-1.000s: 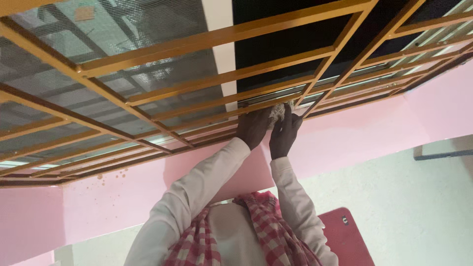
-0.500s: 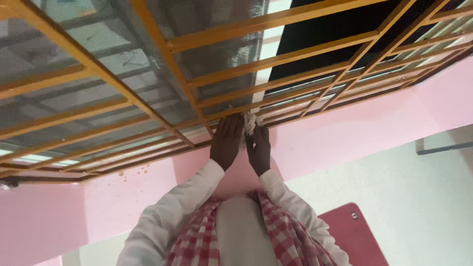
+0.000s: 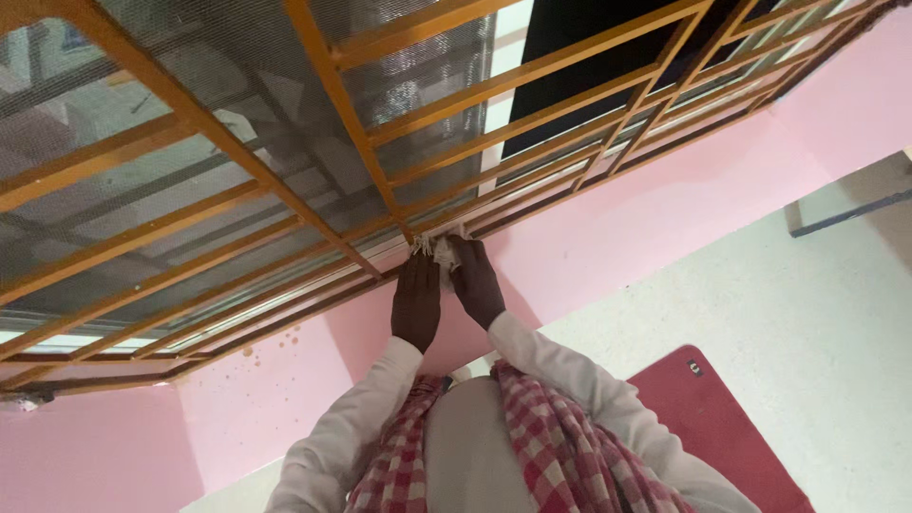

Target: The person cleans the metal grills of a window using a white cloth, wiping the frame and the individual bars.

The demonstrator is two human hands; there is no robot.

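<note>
A red-and-white checked cloth scarf hangs round the neck over a cream long-sleeved shirt, with a flat red board just to the right on the pale speckled floor. Both arms reach up — the left hand lies flat, fingers together, against the pink wall, and the right hand is closed around a small frayed whitish rag, pressing it at the bottom rail of the orange metal window grille. Behind the grille sits grey wire mesh.
</note>
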